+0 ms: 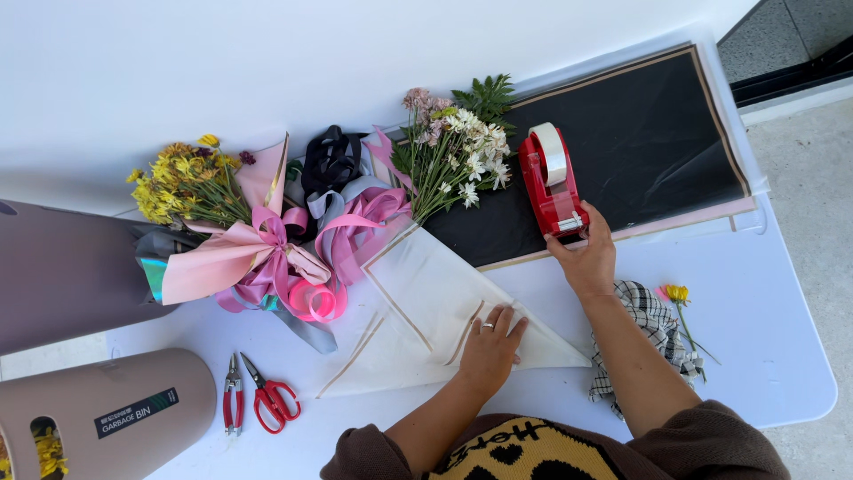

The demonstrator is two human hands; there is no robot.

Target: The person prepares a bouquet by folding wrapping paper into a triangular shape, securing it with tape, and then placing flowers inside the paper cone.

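Red tape dispenser (553, 182) gripped at its near end by right hand (582, 255), on black paper (657, 142). Left hand (490, 347) pressed open and flat on white wrap (426, 302) holding flowers (453, 151).

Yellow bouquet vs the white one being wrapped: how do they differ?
The yellow bouquet is finished: pink paper closed round it, with a pink ribbon bow. The white bouquet lies in translucent wrap that is only folded over, no bow, and the left hand presses it flat. The yellow one lies beside a taupe bin; the white one's heads rest on black paper. Both lie on the white table, heads pointing away.
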